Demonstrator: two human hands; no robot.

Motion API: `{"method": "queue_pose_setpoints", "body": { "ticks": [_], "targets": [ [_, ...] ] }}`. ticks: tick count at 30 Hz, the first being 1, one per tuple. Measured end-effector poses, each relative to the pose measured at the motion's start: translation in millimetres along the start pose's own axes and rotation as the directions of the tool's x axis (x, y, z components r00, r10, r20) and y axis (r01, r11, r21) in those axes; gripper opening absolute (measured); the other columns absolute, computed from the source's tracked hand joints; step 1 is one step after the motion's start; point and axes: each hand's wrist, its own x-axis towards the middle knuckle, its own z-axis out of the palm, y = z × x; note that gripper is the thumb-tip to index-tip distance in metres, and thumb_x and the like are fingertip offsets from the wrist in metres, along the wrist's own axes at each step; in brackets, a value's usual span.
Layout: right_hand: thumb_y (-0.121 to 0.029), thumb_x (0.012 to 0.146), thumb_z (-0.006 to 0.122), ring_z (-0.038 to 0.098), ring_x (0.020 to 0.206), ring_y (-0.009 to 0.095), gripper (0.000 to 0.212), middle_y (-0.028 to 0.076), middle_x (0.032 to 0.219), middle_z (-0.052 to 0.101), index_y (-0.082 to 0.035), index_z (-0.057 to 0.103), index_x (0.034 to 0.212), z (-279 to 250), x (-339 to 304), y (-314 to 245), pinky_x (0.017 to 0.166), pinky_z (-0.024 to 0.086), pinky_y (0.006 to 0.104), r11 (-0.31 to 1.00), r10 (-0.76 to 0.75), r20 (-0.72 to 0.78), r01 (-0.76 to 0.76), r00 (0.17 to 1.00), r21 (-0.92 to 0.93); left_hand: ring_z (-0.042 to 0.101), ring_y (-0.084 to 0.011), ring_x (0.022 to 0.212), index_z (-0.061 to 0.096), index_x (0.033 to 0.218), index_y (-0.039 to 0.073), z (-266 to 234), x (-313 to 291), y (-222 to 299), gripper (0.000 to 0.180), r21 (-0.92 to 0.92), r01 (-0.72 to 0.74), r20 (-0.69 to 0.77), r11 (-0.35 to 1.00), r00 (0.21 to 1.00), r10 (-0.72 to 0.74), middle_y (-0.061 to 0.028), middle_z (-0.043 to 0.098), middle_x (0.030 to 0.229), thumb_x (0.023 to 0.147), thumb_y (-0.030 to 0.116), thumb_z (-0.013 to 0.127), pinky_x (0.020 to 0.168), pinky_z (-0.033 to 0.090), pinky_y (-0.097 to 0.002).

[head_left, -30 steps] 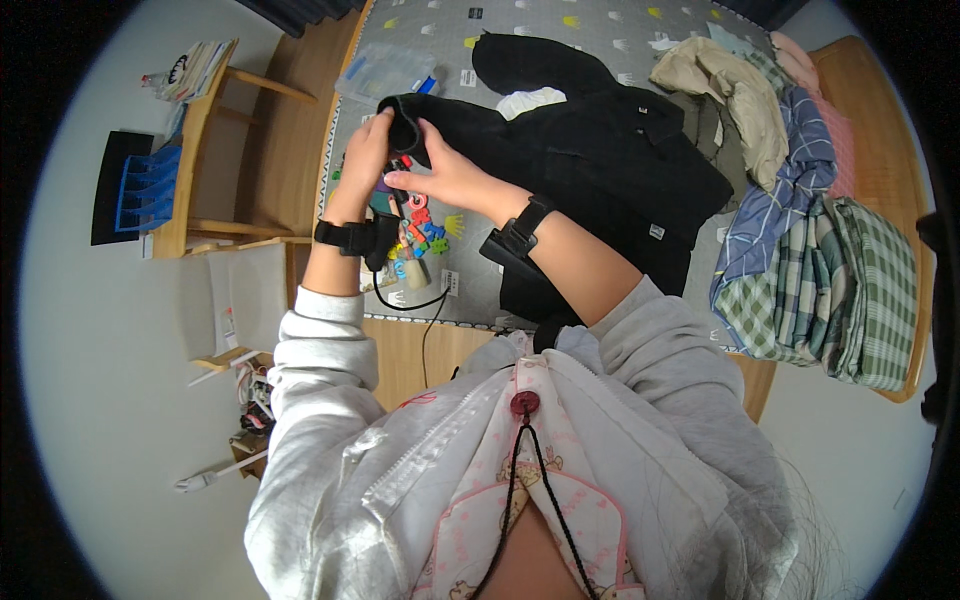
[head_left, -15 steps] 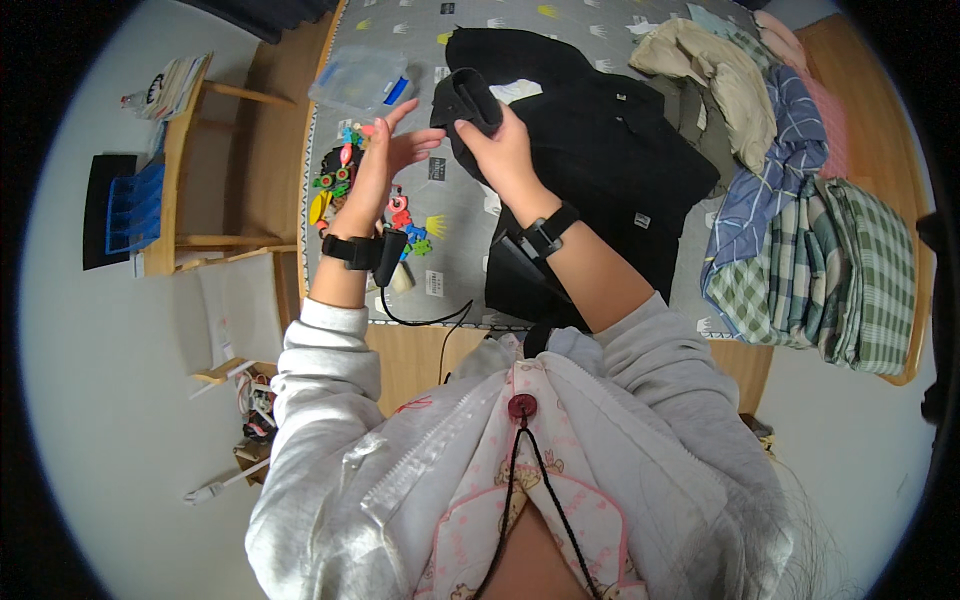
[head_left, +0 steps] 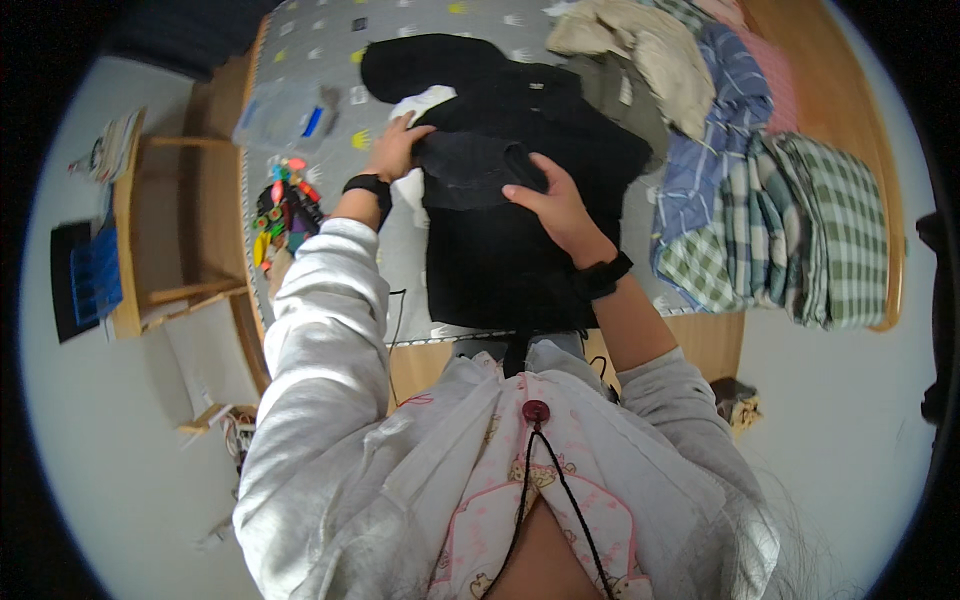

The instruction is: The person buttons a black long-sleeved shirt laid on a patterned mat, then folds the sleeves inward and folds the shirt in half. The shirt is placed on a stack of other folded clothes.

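Note:
A black garment [head_left: 500,265] lies spread on the bed, with a long sleeve [head_left: 465,170] folded inward across its upper part. My right hand [head_left: 556,208] pinches the rolled cuff [head_left: 524,166] at the sleeve's end between thumb and fingers. At the sleeve's other end, my left hand [head_left: 395,152] grips the cloth at the garment's left edge, its fingers partly hidden. A white patch of cloth or paper [head_left: 425,102] shows just beyond the left hand. The other sleeve [head_left: 430,62] stretches out toward the far left.
Left on the grey patterned bedspread [head_left: 330,60] are a clear plastic box [head_left: 275,115] and several small colourful toys [head_left: 285,200]. A beige garment [head_left: 650,55] and folded green checked bedding [head_left: 825,230] are heaped at the right. A wooden desk [head_left: 130,220] stands left of the bed.
The sleeve, raised and bunched in my right hand before, now lies across the garment. My right hand has moved right with the cuff; my left hand, open before, has taken hold of the cloth.

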Motion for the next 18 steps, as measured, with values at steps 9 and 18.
{"method": "queue_pose_setpoints", "body": {
  "ticks": [9,18],
  "targets": [
    [-0.006,0.081,0.060,0.056,0.092,0.012,0.031,0.003,0.101,0.058,-0.003,0.052,0.111,-100.5,-11.8,38.9,0.079,0.047,0.0265,0.970,0.116,-0.165,-0.076,0.979,0.229,0.049,-0.0324,0.104,0.060,0.097,0.014,17.0,59.0,25.4,0.032,0.257,0.068,0.185,0.964,0.976,-0.118,-0.0093,0.052,0.114,0.067,0.020,0.070,0.085,0.043,-0.0418],
    [-0.016,0.081,0.065,0.055,0.094,0.018,0.056,0.015,0.117,0.047,0.004,0.036,0.124,-192.7,12.4,103.8,0.075,0.047,0.0285,0.969,0.198,-0.575,-0.247,0.794,-0.006,0.056,-0.0352,0.092,0.056,0.100,0.004,65.4,94.0,67.2,0.024,0.095,0.283,0.147,0.955,0.944,-0.294,-0.0162,0.057,0.099,0.079,0.015,0.061,0.077,0.046,-0.0402]
  ]
}}
